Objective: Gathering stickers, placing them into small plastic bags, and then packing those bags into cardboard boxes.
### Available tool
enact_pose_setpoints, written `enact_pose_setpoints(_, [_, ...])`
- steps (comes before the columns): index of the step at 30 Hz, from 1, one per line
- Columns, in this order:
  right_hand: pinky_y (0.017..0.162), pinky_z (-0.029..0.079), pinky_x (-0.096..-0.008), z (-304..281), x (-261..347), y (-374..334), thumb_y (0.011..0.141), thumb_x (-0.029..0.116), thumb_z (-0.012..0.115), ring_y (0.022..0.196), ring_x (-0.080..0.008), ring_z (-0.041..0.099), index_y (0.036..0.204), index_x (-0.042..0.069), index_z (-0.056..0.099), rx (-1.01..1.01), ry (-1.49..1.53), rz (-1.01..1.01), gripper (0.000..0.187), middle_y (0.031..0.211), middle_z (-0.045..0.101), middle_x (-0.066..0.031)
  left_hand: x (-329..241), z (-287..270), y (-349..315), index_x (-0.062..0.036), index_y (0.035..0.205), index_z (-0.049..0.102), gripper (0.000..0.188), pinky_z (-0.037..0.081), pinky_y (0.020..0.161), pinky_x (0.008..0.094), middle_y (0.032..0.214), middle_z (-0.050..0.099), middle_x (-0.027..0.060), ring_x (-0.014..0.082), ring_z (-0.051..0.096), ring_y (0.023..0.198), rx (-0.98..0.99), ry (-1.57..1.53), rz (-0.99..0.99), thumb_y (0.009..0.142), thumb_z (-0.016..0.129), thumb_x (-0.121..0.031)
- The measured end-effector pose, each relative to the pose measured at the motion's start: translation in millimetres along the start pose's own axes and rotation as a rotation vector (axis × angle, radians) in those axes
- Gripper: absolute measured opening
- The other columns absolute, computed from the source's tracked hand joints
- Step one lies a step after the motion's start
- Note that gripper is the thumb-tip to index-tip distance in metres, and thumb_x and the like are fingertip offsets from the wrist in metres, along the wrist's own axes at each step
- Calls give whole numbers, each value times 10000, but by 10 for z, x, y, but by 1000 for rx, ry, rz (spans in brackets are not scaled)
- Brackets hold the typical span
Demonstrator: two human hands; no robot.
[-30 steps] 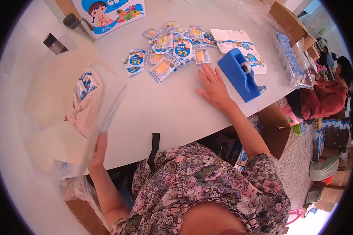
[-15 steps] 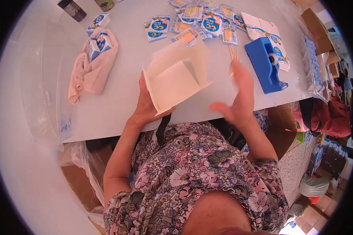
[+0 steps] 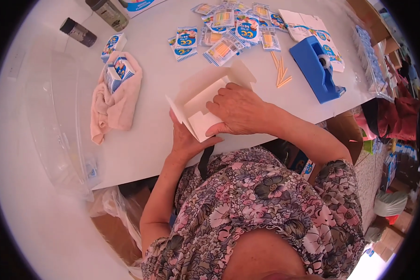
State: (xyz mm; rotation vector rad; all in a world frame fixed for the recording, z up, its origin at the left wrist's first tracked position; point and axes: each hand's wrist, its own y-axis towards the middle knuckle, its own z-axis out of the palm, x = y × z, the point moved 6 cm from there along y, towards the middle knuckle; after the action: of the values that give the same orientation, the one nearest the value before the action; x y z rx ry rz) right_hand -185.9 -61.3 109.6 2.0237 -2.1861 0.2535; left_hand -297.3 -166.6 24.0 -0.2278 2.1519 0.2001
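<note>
White card box (image 3: 201, 93); rumpled towel (image 3: 121, 103)

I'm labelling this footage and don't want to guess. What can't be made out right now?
All in the head view:
Part of the inside of the white box: the right hand covers it.
Part of the left hand: the box is in front.
Lower ends of two blue-and-white packs: hidden by the pink towel.
Most of the printed carton: cut off by the upper edge.
</note>
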Motion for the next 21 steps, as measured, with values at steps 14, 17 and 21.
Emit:
enact_pose_setpoints(14, [932,400,-494,23,11,-172,849,561,591,1020,-303,567,876,-28,724,-483,-7,-144,604,943,621,-154,-673,4,-242,62,1441,346,1031,274,1111,578,1448,351,315,486,371,1318,-311,424,474,765,758,-599])
enact_pose_setpoints(17, [916,410,-483,111,-12,-109,886,505,567,1023,-282,559,843,-13,730,-417,-11,-127,544,940,616,-145,-696,-119,-280,71,1461,306,945,231,1148,566,1500,264,327,469,319,1376,-593,257,398,845,725,-511])
enact_pose_setpoints(21, [892,423,-476,147,-16,-38,910,454,549,1040,-285,546,825,-12,724,-355,24,-114,504,963,610,-149,-704,-163,-83,43,1457,346,844,233,1136,580,1500,312,306,466,314,1386,-471,17,278,891,672,-491])
